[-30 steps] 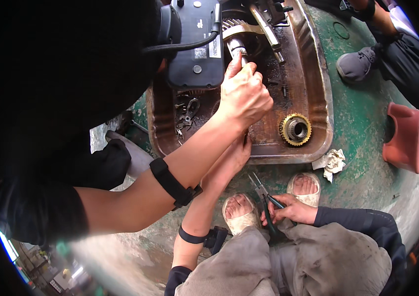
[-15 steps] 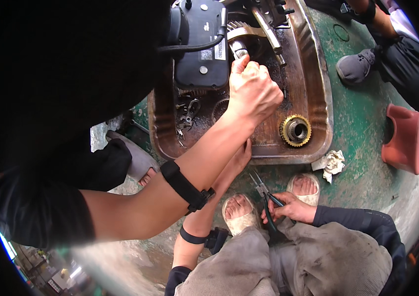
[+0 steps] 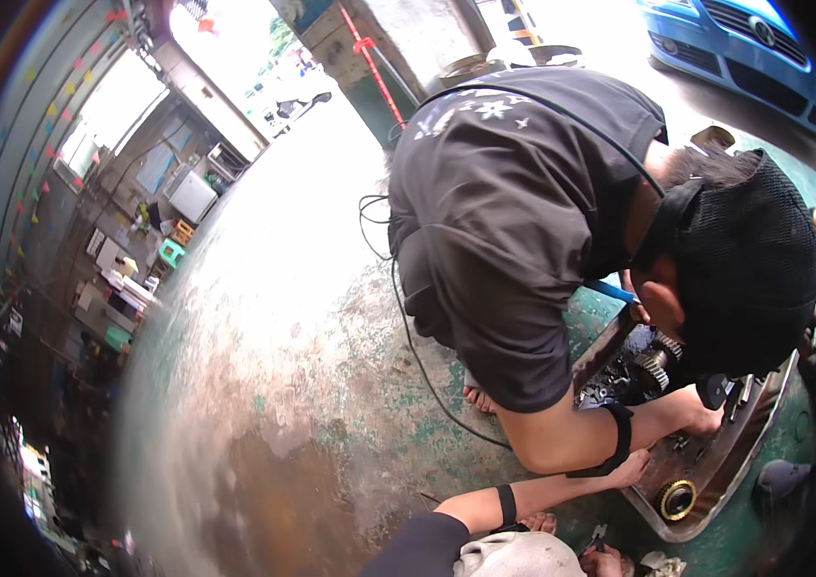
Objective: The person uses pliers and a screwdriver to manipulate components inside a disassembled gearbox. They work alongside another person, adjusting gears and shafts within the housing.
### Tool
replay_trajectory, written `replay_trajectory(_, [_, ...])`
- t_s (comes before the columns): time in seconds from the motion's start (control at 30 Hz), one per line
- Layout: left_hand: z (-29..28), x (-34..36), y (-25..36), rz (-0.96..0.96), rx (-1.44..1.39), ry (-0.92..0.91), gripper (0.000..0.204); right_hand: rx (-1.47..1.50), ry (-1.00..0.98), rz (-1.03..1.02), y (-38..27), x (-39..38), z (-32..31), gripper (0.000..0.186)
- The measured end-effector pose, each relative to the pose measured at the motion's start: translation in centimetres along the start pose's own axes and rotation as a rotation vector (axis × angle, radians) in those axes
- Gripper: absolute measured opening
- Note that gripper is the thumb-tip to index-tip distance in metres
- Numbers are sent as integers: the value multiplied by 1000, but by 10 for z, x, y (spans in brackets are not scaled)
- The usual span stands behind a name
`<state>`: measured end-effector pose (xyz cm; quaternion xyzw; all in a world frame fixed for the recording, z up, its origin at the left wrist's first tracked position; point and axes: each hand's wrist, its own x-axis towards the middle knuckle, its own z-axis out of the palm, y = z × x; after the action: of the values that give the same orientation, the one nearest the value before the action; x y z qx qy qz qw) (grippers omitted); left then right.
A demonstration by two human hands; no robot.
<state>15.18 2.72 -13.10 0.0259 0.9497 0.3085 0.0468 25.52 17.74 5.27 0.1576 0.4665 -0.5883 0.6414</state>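
Well, left hand (image 3: 633, 468) is at the tray (image 3: 727, 462) rim, four o'clock; can't tell its grip. Right hand (image 3: 605, 561), five o'clock, grasps pliers (image 3: 599, 532). Yellow-rimmed gear (image 3: 676, 500) sits in the tray, four o'clock from left hand. Risk: co-worker's arm (image 3: 660, 420) reaches in just beside; a bump could pinch fingers. Shirt (image 3: 494, 183) print: no legible text. Car (image 3: 725, 72), two o'clock: round badge (image 3: 764, 35).

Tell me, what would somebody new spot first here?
Probably the co-worker in a black cap, bent over the metal tray at lower right. Next, the blue car at top right, and the gold-toothed gear in the tray's near end. Low down, the person's right hand holds pliers.
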Motion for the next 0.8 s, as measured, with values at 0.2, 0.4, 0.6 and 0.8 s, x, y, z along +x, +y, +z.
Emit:
replay_trajectory(0.2, [-1, 1, -1, -149, -305, -168, 31, -136, 35, -21, 1, -1, 2, 7])
replay_trajectory(0.4, [57, 22, -12, -98, -298, -69, 32, -210, 52, -17, -2, 0, 7, 8])
replay_trajectory(0.6, [96, 39, -19, 31, -141, 172, 34, -249, 62, -10, -2, 0, 11, 9])
replay_trajectory(0.8, [-24, -5, 2, 112, 73, 5, 26, -283, 59, -17, 4, -3, 6, 11])
